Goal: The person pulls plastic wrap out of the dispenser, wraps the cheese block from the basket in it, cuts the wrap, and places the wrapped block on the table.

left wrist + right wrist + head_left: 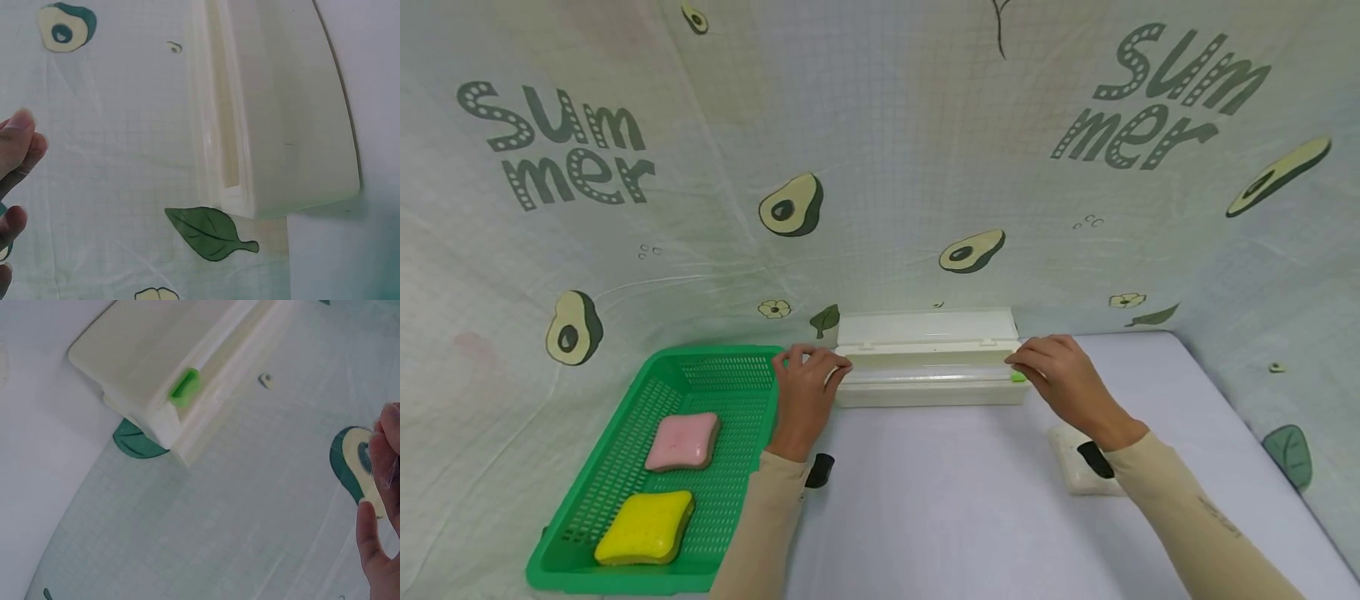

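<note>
A white cling film dispenser point(929, 395) stands at the back of the table with its lid point(927, 327) raised. A glossy clear band of cling film point(925, 373) lies along its opening. My left hand point(806, 388) is at the dispenser's left end, thumb and forefinger pinched together. At the right end my right hand point(1062, 379) pinches likewise, near a green slider point(1018, 377). In the right wrist view, a wisp of clear film point(390, 475) shows at the fingertips. The film is hard to make out at the left fingertips.
On the left sits a green basket point(597, 450) holding a pink sponge-like block point(682, 441) and a yellow one point(644, 527). A white block point(1071, 467) lies partly hidden under the right wrist. A printed cloth point(880, 150) hangs right behind the dispenser.
</note>
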### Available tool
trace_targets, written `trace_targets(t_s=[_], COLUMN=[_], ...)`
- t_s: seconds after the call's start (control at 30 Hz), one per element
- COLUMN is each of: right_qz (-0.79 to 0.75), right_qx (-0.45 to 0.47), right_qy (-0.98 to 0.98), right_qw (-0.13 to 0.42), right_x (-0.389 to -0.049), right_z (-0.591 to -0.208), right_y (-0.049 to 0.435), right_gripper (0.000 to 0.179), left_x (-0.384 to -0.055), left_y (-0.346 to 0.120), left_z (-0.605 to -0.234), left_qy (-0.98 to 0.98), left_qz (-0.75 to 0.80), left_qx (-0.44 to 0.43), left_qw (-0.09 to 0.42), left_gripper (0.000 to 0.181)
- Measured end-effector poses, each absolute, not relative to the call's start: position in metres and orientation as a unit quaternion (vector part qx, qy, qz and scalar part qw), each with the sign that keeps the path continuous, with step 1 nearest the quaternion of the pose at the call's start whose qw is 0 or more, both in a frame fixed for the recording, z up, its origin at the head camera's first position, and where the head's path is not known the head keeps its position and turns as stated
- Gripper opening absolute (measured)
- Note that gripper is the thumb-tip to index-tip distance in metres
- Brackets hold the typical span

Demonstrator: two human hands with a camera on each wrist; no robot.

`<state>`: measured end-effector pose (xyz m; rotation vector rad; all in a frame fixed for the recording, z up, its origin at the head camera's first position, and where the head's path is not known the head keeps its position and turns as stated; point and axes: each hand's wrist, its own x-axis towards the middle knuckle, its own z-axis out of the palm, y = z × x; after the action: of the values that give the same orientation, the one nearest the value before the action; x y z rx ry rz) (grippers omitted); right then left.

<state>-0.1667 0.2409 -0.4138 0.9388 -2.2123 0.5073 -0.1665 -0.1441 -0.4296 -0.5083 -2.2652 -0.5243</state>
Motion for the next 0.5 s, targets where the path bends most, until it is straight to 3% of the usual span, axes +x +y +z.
trace_targets(t_s=[0.5], right_qz=[0.184], right_qx=[0.342], right_qy=[-0.849], right_qw=[0.359], right_x=[-0.158], right_z=[-0.393], right_y=[0.243], right_gripper=[0.034], left_x=[-0.160], left_y=[-0.151], left_z=[-0.410], left_qy=[-0.878], left_qz=[-0.179], left_qx=[-0.220], left_qw=[0.386], left_gripper=[0.008])
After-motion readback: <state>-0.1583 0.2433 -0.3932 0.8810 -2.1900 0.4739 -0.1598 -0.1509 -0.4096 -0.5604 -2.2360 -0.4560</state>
